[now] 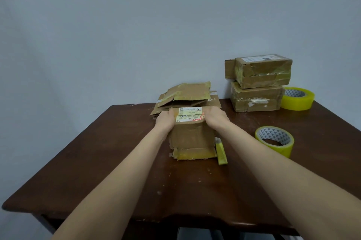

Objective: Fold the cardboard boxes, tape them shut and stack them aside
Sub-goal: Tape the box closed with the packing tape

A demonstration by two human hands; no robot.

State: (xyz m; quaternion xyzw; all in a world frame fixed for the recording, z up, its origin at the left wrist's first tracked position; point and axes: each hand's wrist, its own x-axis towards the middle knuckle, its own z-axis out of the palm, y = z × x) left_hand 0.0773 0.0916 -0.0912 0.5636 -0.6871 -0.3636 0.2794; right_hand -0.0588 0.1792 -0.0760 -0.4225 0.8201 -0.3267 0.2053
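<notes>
A small cardboard box [190, 138] with a white shipping label on top stands in the middle of the brown table [117, 171]. My left hand [165, 121] grips its upper left side and my right hand [215, 119] grips its upper right side, fingers curled over the far top edge. A flap with old yellow tape sticks out at the box's near bottom. Behind it lie several flattened cardboard boxes [187, 96]. Two taped boxes [257, 83] are stacked at the back right.
A yellow tape roll [274, 141] lies right of the box, and a second tape roll [297, 98] sits beside the stacked boxes. A yellow-green utility knife [221, 151] lies against the box's right side. A plain wall stands behind the table.
</notes>
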